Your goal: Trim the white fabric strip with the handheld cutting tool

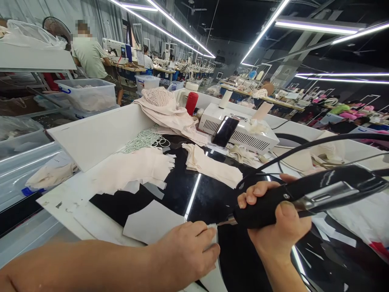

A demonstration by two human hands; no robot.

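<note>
My right hand [282, 219] is wrapped round a black corded hand tool [261, 209], its narrow metal tip pointing left. Low in the middle of the view, my left hand [191, 251] is closed, thumb and fingers pinching a white sheet piece [214, 280] at its edge. The tool's tip is right beside those fingertips; whether it touches the sheet I cannot tell. Just behind the left hand lies another pale flat piece [152, 221]. Farther back on the glossy black surface [225, 251] are a stack of cream fabric pieces [136, 168] and a second, smaller stack [212, 166].
A white vented box [240, 125] stands at the back, a phone [225, 131] leaning on it. Nearby are a red spool [191, 103], cream garments [173, 115] and tangled green cord [146, 140]. The tool's black cable [304, 144] arches right. A person [91, 54] stands far left.
</note>
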